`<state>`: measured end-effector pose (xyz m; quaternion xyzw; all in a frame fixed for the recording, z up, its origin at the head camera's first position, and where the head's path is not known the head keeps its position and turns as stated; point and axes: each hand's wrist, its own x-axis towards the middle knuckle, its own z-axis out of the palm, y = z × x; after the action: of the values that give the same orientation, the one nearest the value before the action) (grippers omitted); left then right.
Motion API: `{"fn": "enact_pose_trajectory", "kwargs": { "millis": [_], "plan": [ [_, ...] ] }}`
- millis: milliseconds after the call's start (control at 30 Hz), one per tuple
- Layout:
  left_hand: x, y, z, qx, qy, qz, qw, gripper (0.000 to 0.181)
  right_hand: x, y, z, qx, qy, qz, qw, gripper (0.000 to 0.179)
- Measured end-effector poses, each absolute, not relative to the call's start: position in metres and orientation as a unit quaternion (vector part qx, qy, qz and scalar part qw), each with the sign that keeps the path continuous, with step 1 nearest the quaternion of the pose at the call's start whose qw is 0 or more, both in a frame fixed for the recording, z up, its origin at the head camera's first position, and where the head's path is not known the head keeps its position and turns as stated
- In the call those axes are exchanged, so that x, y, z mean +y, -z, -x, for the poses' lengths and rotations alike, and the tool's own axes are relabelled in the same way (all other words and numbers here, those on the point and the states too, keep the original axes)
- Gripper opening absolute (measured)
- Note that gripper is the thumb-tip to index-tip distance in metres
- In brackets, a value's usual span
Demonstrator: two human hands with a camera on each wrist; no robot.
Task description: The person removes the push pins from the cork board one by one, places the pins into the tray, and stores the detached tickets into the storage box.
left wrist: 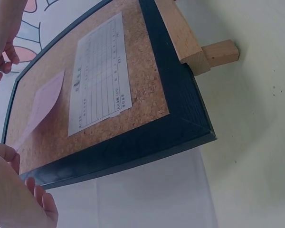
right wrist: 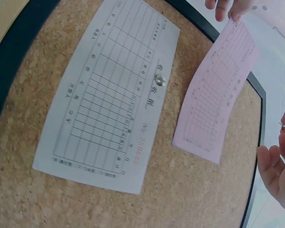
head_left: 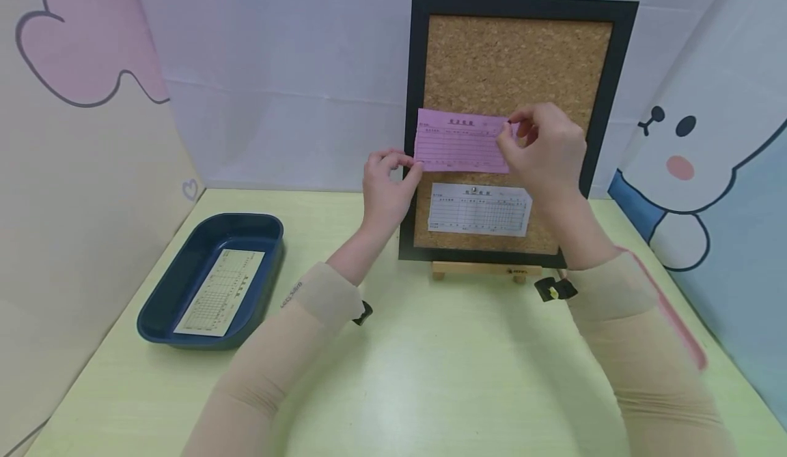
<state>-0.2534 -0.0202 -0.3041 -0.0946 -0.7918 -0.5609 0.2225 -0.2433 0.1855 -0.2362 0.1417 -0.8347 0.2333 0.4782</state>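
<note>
My left hand (head_left: 389,187) pinches the lower left corner of a pink receipt slip (head_left: 458,148) between thumb and fingers. The slip lies in front of a black-framed corkboard (head_left: 516,54) and bows away from the cork in the left wrist view. At the slip's upper right corner, my right hand (head_left: 550,148) pinches a small thumbtack (right wrist: 281,126), its thin point showing in the right wrist view. Below the pink slip, a white receipt slip (head_left: 479,214) is fixed to the cork by a silver thumbtack (right wrist: 160,80) near its title.
The corkboard stands upright on a small wooden stand (head_left: 486,269) at the back of the table. To the left, a dark blue tray (head_left: 240,235) holds a pale yellow slip (head_left: 221,293). A pink-edged object (head_left: 682,327) lies partly behind the right sleeve. Cloth hangs behind the board.
</note>
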Motion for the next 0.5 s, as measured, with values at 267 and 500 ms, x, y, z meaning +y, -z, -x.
{"fn": "enact_pose_trajectory", "kwargs": {
  "millis": [267,500],
  "plan": [
    [-0.036,0.297,0.248,-0.798,0.536,0.132,0.241,0.017,0.195,0.229,0.234,-0.832,-0.243,-0.148,0.476,0.02],
    [-0.05,0.285,0.24,-0.806,0.503,0.156,0.269,0.014,0.202,0.221,0.226,-0.838,-0.235,-0.158,0.466,0.023]
  ]
}}
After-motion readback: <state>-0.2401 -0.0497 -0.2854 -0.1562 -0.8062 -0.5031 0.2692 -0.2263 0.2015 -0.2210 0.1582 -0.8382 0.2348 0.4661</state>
